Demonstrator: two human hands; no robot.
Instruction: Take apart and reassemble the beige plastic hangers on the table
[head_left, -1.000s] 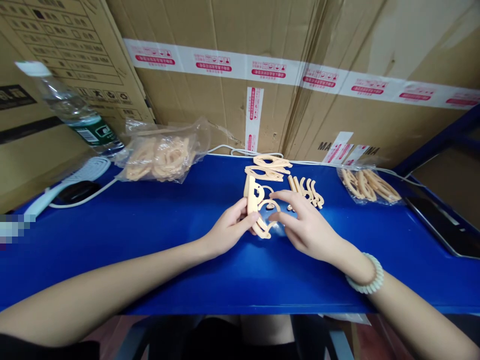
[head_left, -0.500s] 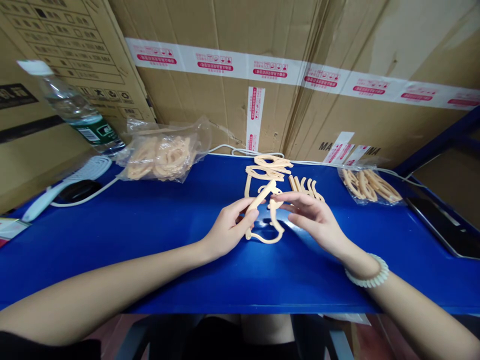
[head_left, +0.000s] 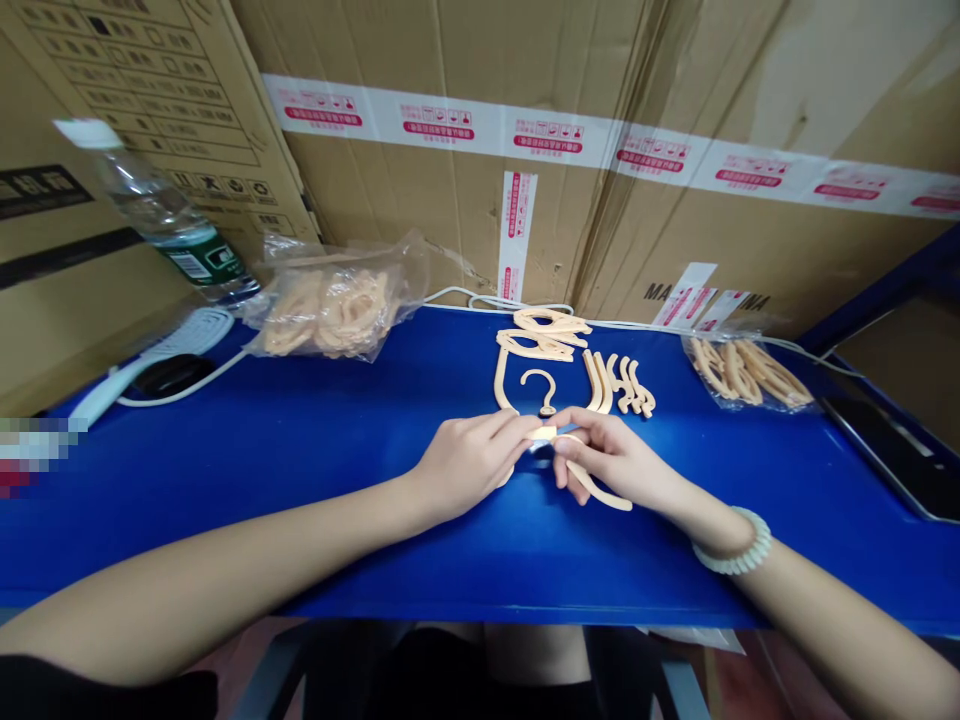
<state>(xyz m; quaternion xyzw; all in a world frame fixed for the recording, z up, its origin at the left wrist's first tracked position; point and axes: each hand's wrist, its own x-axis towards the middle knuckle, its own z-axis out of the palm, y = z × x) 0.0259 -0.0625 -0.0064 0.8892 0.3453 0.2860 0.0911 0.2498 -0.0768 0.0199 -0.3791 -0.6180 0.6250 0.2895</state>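
My left hand (head_left: 472, 462) and my right hand (head_left: 611, 462) meet at the middle of the blue table (head_left: 300, 450), both closed on one peach plastic hanger frame (head_left: 600, 490). Its curved arm sticks out below my right hand and another arm (head_left: 499, 380) rises behind my left fingers. A small peach hook (head_left: 540, 388) lies on the table just beyond my fingertips. Behind it sit a stack of flat peach frames (head_left: 541, 335) and a row of loose curved pieces (head_left: 619, 382).
A clear bag of peach parts (head_left: 334, 305) lies at the back left, another bag (head_left: 746, 370) at the back right. A water bottle (head_left: 161, 215), a white device with a cable (head_left: 150, 355) and a dark tablet (head_left: 892, 445) line the edges. Cardboard boxes (head_left: 570, 150) wall the back.
Both hands came down and together onto the table with the frame, pinching it between them. The small hook now lies free on the table beyond the fingers.
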